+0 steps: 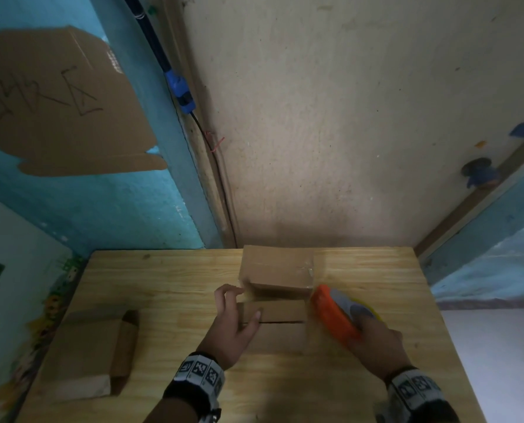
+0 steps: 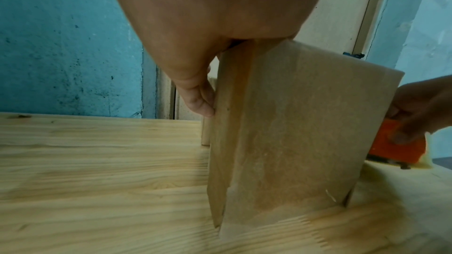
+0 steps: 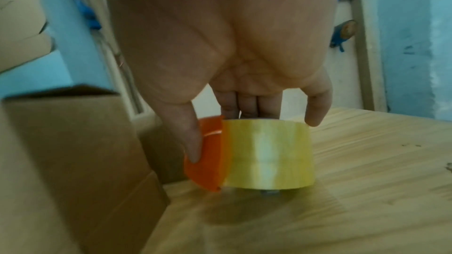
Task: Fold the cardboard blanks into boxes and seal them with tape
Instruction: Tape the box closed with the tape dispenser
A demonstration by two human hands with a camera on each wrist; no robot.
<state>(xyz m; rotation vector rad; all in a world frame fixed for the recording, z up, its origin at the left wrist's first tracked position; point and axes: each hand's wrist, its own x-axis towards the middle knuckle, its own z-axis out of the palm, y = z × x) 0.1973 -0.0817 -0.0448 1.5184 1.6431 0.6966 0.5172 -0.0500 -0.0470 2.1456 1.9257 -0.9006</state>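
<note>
A small cardboard box (image 1: 273, 334) stands mid-table, its top seam running left to right. My left hand (image 1: 247, 302) grips its left end, thumb on top and fingers curled round the far corner. In the left wrist view the thumb (image 2: 206, 107) presses the box (image 2: 293, 123) at its edge, and shiny tape covers the near face. My right hand (image 1: 358, 328) holds an orange tape dispenser (image 1: 331, 312) at the box's right end. The yellowish tape roll (image 3: 266, 152) sits low over the table under my right hand (image 3: 254, 138), thumb on the orange guard (image 3: 208, 161).
A second, taped box (image 1: 276, 270) stands just behind the held one, against the wall. Flat cardboard blanks (image 1: 93, 346) lie at the table's (image 1: 163, 276) left front. Another cardboard sheet (image 1: 56, 102) hangs on the blue wall.
</note>
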